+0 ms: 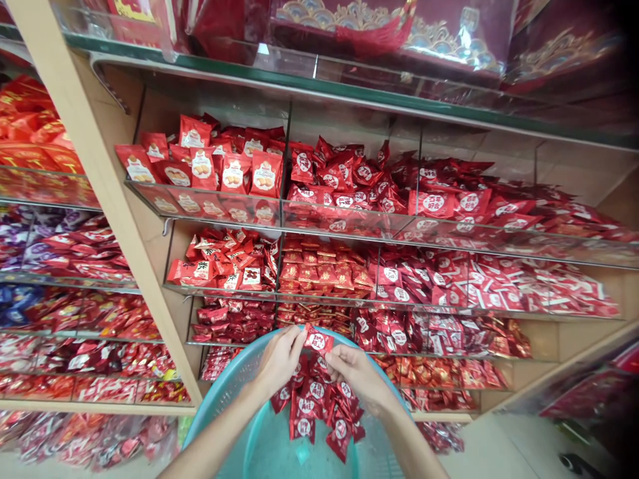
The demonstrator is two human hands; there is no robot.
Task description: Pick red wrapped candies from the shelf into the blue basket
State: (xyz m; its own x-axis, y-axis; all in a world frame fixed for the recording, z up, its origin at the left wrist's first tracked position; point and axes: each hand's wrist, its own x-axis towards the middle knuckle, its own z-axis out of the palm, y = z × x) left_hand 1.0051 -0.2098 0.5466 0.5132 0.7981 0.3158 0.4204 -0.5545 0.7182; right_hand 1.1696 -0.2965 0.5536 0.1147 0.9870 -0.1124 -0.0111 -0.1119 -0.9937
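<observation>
Wooden and glass display shelving (97,166) stretches across the frame behind everything. Nearest, at bottom centre, sits a teal tub (222,386) with a loose pile of red packets (314,396) inside. Just above that pile, the left hand (278,362) and right hand (360,380) pinch opposite ends of one small red packet (318,340), fingertips closed narrowly on it. Farther back, packets with biscuit pictures (202,166) stand upper left of centre, behind a clear shelf front (214,207).
</observation>
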